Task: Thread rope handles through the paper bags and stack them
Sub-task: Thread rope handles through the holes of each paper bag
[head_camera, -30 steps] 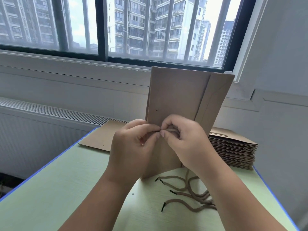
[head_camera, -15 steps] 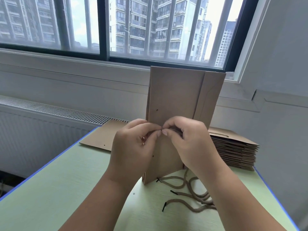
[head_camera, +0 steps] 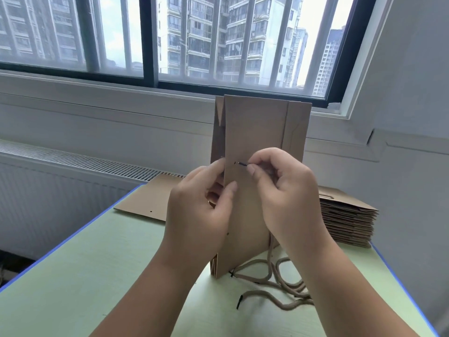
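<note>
While the folded kraft paper bag (head_camera: 255, 132) stands upright on the green table (head_camera: 97, 276), the left hand (head_camera: 196, 210) grips its left edge, thumb pressed on the front panel. The right hand (head_camera: 284, 190) pinches a rope's black tip (head_camera: 241, 163) just beside a punched hole (head_camera: 234, 163). Loose rope handles (head_camera: 279, 283) lie at the bag's base. A stack of flat bags (head_camera: 347, 220) sits to the right, and a single flat bag (head_camera: 145, 205) lies behind.

The gripped paper bag (head_camera: 255, 132) is plain kraft brown; the pinched rope tip (head_camera: 241, 163) is black. Below the grip, loose ropes (head_camera: 297, 289) are tan with black ends on a pale green, blue-edged table (head_camera: 97, 276). Right of the grip, the stack (head_camera: 347, 222) is brown.
</note>
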The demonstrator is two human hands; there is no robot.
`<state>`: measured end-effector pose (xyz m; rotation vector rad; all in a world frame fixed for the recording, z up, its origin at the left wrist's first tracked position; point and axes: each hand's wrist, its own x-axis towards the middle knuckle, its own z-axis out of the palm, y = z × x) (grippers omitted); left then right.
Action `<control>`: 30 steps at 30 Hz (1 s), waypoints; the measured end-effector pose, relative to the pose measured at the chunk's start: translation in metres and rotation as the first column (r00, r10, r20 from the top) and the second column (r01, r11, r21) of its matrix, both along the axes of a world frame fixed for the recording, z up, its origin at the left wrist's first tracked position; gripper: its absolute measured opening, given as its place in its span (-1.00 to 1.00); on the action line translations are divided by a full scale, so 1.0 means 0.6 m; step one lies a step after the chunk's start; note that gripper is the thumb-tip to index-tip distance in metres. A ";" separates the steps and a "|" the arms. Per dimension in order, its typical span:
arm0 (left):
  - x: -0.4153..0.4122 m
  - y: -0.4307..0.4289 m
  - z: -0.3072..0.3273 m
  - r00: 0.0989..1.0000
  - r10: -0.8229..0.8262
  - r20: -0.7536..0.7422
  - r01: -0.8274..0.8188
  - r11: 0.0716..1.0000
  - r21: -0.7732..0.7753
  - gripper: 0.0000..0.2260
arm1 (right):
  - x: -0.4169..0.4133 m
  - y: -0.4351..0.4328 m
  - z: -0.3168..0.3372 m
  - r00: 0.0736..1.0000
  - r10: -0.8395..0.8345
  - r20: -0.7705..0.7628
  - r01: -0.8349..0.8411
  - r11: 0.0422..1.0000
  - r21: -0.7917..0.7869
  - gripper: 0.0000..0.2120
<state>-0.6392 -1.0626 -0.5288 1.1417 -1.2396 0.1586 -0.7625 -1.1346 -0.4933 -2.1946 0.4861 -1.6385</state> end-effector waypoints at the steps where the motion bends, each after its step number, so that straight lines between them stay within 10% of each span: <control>1: -0.001 0.001 0.000 1.000 0.003 0.013 -0.003 1.000 -0.012 -0.64 | 0.001 0.000 0.000 1.000 -0.010 0.002 0.010 1.000 0.000 -0.86; 13: -0.005 0.005 0.004 0.997 -0.064 0.035 0.063 0.998 0.017 -0.55 | -0.002 0.014 0.008 0.979 -0.174 -0.104 0.150 0.966 -0.209 -0.89; 30: -0.013 -0.004 0.019 0.984 -0.151 -0.097 0.154 0.988 0.023 -0.81 | -0.013 0.016 0.011 0.993 0.111 -0.028 -0.111 0.994 0.014 -0.86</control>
